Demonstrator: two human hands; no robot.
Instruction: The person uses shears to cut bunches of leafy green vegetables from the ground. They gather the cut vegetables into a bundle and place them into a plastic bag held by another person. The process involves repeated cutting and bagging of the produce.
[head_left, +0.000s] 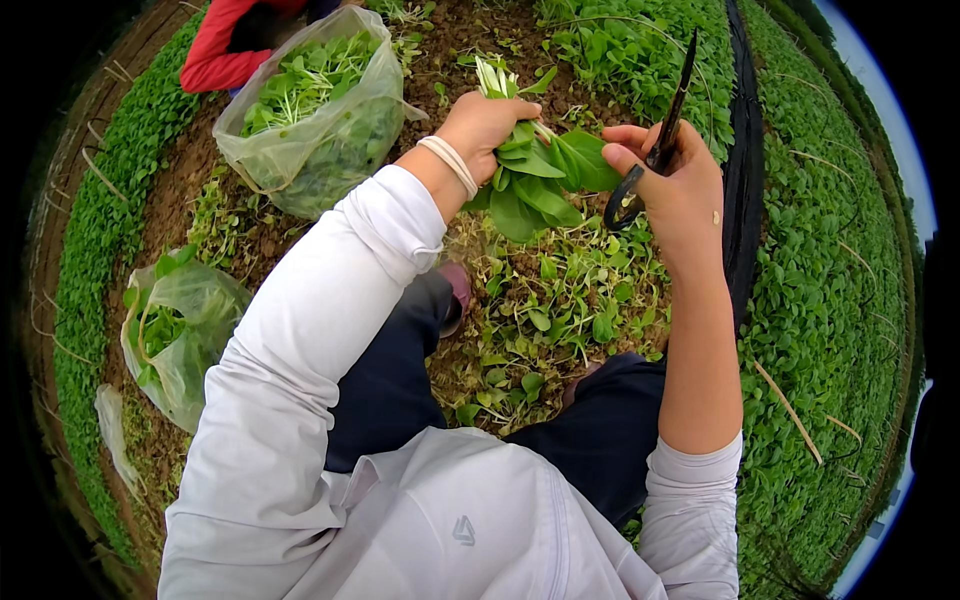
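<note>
My left hand (484, 131) is closed around a bunch of leafy green seedlings (536, 184), with the pale stem ends pointing away from me and the broad leaves hanging towards me. Pale bands circle that wrist. In my right hand (671, 165) is a pair of dark metal scissors (673, 112), blades pointing up and away, a black handle loop below the fingers. The thumb and a finger of this hand are at the tips of the leaves; whether they touch them I cannot tell.
A large clear plastic bag (330, 150) of cut greens stands at the upper left, beside a person in a red sleeve (217, 52). A smaller bag of greens (184, 337) sits nearer on the left. Loose leaves (540, 322) litter the soil between my feet. Black plastic sheeting (744, 150) edges the right bed.
</note>
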